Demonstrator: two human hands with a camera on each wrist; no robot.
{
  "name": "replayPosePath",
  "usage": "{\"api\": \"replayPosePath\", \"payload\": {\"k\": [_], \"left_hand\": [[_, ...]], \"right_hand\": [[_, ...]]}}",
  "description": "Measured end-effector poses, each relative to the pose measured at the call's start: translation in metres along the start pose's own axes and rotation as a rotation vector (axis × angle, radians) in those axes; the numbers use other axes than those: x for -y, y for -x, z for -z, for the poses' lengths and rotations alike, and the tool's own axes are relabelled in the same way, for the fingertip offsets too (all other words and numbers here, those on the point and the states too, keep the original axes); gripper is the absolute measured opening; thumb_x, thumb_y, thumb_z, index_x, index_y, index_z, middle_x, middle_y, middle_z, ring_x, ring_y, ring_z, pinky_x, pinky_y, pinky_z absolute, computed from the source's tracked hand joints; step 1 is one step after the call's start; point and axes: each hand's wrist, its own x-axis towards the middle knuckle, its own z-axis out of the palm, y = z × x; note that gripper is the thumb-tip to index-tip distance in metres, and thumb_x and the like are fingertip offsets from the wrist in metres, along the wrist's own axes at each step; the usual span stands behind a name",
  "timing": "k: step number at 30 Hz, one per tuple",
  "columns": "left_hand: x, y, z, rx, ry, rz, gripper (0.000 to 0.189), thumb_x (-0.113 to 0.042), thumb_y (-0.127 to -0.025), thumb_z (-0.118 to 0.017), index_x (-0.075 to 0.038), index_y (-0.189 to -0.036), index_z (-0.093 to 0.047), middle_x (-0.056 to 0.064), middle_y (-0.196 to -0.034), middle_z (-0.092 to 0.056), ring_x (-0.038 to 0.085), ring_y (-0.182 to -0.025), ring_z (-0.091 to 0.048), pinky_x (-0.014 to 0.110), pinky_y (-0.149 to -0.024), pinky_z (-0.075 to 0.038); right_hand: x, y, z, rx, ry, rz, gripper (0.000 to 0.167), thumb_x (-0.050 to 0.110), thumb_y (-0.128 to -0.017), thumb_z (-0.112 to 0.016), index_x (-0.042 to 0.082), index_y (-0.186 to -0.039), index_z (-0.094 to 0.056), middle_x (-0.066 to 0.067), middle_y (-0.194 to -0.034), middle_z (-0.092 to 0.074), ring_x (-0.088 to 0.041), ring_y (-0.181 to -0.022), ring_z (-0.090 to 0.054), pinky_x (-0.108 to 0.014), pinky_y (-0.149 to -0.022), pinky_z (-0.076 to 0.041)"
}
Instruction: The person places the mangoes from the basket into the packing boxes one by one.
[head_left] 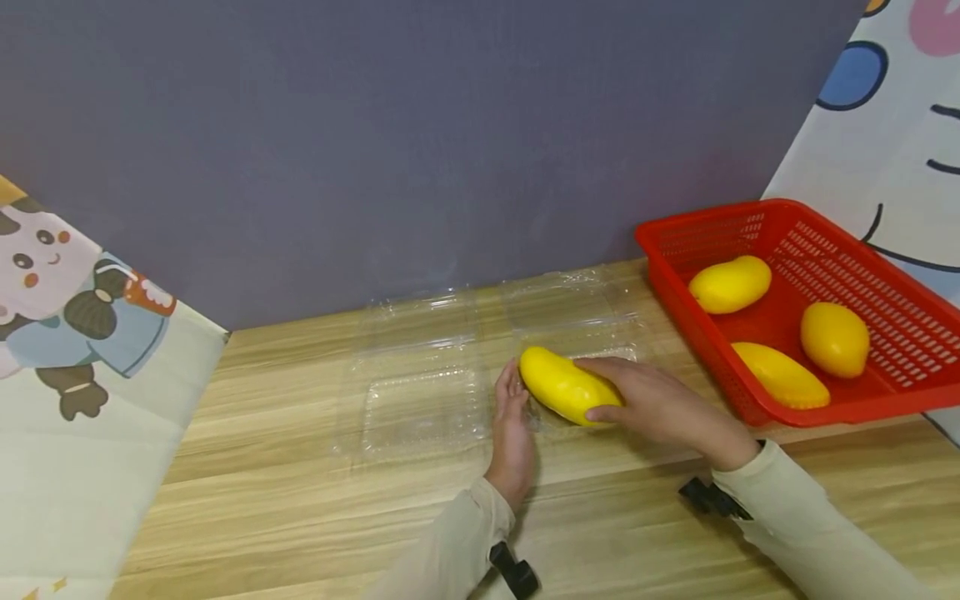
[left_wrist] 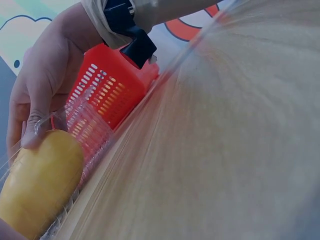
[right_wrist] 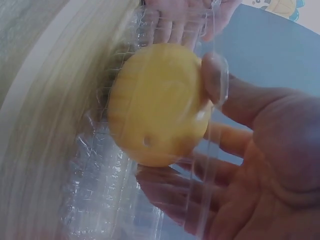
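My right hand [head_left: 660, 404] grips a yellow mango [head_left: 566, 387] near one end, thumb on the near side and fingers over the far side. The mango lies tilted at the near half of a clear plastic clamshell box [head_left: 566, 300], whose lid is folded back. Beside the mango's left end stands my left hand [head_left: 513, 442], fingers extended along the box's side. In the right wrist view, the mango [right_wrist: 157, 105] shows behind clear plastic, with the thumb and fingers of the right hand [right_wrist: 280, 160] around it. Whether it rests on the box's bottom is hidden.
A second clear clamshell box [head_left: 420, 408] lies spread to the left. On the right, a red plastic basket [head_left: 705, 367] holds a mango [head_left: 731, 285], another yellow fruit [head_left: 834, 339] and a ridged yellow fruit [head_left: 780, 375]. A grey wall [head_left: 450, 150] rises behind the wooden table [head_left: 262, 467].
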Motion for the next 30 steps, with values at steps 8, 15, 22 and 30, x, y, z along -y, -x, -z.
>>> {"api": "replayPosePath", "payload": {"k": [8,15,22,30], "left_hand": [[0.0000,0.0002,0.0004,-0.013,0.044,0.021,0.055,-0.017,-0.101,-0.033,-0.017,-0.155,-0.025,0.000,-0.165,-0.026,0.024,-0.155,-0.015,0.052,-0.128,-0.003],[0.0006,0.0017,-0.0003,-0.011,0.055,0.013,0.055,-0.019,-0.101,-0.034,-0.017,-0.156,-0.026,0.001,-0.165,-0.025,0.026,-0.155,-0.014,0.053,-0.127,-0.003],[0.0031,0.0016,-0.0010,-0.011,0.049,0.017,0.055,-0.018,-0.102,-0.033,-0.019,-0.156,-0.025,0.000,-0.166,-0.024,0.026,-0.156,-0.012,0.056,-0.126,-0.001],[0.0029,0.0013,0.0012,0.004,0.020,0.023,0.056,-0.017,-0.102,-0.032,-0.020,-0.157,-0.022,0.000,-0.167,-0.020,0.027,-0.156,-0.010,0.056,-0.126,0.000]], "right_hand": [[-0.0020,0.0014,0.0010,-0.027,-0.020,0.074,0.068,0.040,-0.084,-0.077,0.016,-0.143,-0.053,-0.011,-0.143,-0.058,-0.038,-0.130,-0.054,-0.062,-0.105,-0.045],[-0.0056,0.0024,0.0001,-0.033,-0.018,0.095,0.058,0.040,-0.092,-0.067,0.015,-0.143,-0.053,-0.011,-0.144,-0.057,-0.038,-0.132,-0.053,-0.061,-0.107,-0.043],[-0.0058,0.0014,-0.0009,-0.050,-0.020,0.098,0.053,0.043,-0.097,-0.060,0.015,-0.141,-0.055,-0.011,-0.142,-0.058,-0.039,-0.132,-0.053,-0.063,-0.107,-0.042],[-0.0047,0.0003,-0.0048,-0.058,-0.016,0.083,0.054,0.042,-0.096,-0.062,0.016,-0.143,-0.054,-0.011,-0.144,-0.057,-0.038,-0.131,-0.054,-0.062,-0.106,-0.044]]}}
